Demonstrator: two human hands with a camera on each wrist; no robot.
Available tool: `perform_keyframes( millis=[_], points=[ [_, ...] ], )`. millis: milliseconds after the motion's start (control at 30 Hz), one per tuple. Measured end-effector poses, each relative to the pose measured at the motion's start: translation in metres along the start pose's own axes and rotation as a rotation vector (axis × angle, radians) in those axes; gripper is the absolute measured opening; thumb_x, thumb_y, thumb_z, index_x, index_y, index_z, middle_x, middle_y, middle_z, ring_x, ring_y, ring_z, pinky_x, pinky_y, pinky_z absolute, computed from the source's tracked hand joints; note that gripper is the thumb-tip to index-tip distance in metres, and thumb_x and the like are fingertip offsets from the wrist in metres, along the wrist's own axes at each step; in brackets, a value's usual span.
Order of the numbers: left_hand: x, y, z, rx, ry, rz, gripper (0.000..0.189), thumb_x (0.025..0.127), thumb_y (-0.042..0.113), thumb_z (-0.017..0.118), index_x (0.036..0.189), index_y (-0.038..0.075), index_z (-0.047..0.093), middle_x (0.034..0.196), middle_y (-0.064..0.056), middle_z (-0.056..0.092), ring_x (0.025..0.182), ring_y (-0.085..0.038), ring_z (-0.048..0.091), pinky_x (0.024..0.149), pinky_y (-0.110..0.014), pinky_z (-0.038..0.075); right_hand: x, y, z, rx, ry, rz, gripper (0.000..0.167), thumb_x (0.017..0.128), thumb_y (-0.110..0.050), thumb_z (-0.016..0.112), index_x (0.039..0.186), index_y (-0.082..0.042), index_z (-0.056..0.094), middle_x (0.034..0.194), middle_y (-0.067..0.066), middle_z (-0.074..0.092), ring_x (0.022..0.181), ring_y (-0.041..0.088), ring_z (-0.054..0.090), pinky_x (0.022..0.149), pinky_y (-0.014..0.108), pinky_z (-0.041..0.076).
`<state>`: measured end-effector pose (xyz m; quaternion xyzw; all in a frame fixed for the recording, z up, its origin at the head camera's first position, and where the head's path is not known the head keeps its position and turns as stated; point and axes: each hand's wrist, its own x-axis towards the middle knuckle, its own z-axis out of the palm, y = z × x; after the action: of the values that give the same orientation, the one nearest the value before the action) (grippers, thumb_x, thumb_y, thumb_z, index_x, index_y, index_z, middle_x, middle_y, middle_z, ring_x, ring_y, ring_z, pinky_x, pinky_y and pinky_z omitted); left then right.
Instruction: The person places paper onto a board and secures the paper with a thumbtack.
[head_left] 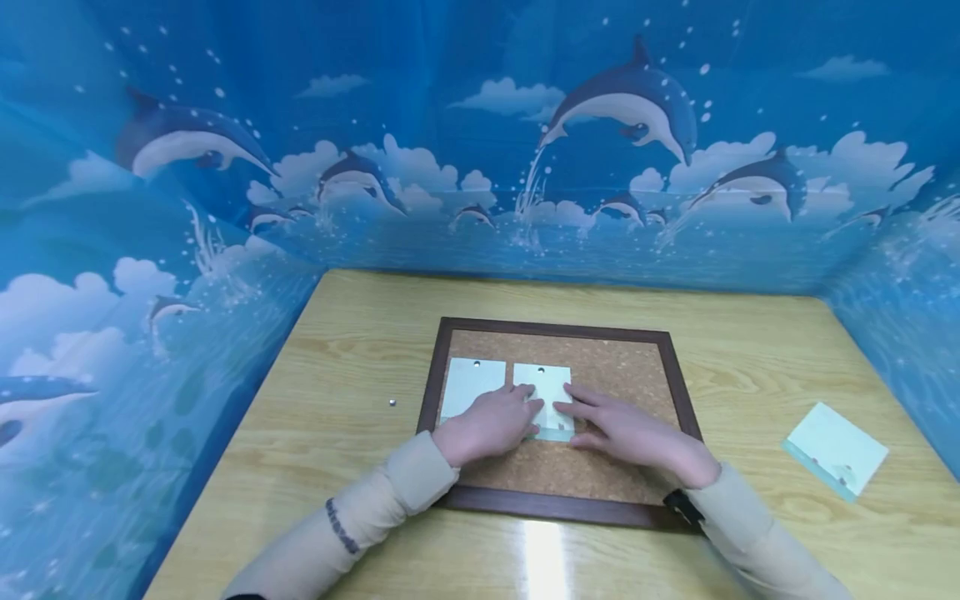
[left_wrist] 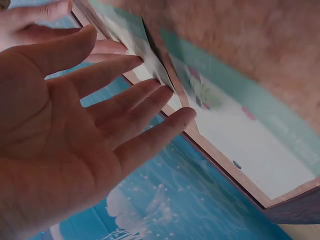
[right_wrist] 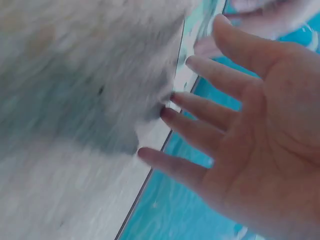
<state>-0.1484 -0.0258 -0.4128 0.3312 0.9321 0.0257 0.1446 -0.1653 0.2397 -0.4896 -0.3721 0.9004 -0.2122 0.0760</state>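
Observation:
A pale green note sheet (head_left: 553, 380) lies on a cork board (head_left: 618, 367) with a dark frame. My left hand (head_left: 489, 423) rests its fingertips on the sheet's left side. At its right edge are the fingertips of my right hand (head_left: 628, 427). Both hands have extended, spread fingers, as the wrist views also show. To the left on the cork lies a second note sheet (head_left: 471, 385), partly behind my left hand. Each sheet has a small dark round spot near its top; whether it is a pin or a hole I cannot tell.
A third note sheet (head_left: 836, 448) lies askew on the wooden table (head_left: 750, 350), right of the board. One tiny shiny object (head_left: 392, 402) sits left of the frame. A blue dolphin-print curtain (head_left: 450, 242) encloses the table's back and sides.

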Motion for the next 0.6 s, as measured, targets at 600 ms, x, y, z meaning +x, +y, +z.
perform_keyframes(
  millis=[600],
  points=[
    [-0.05, 0.015, 0.028, 0.049, 0.047, 0.091, 0.065, 0.11, 0.04, 0.065, 0.167, 0.013, 0.046, 0.175, -0.013, 0.034, 0.158, -0.032, 0.037, 0.12, -0.053, 0.043, -0.158, 0.042, -0.107, -0.217, 0.415, 0.588, 0.048, 0.111, -0.015, 0.066, 0.145, 0.015, 0.052, 0.139, 0.049, 0.05, 0.117, 0.072, 0.049, 0.089, 0.082, 0.041]
  ],
)
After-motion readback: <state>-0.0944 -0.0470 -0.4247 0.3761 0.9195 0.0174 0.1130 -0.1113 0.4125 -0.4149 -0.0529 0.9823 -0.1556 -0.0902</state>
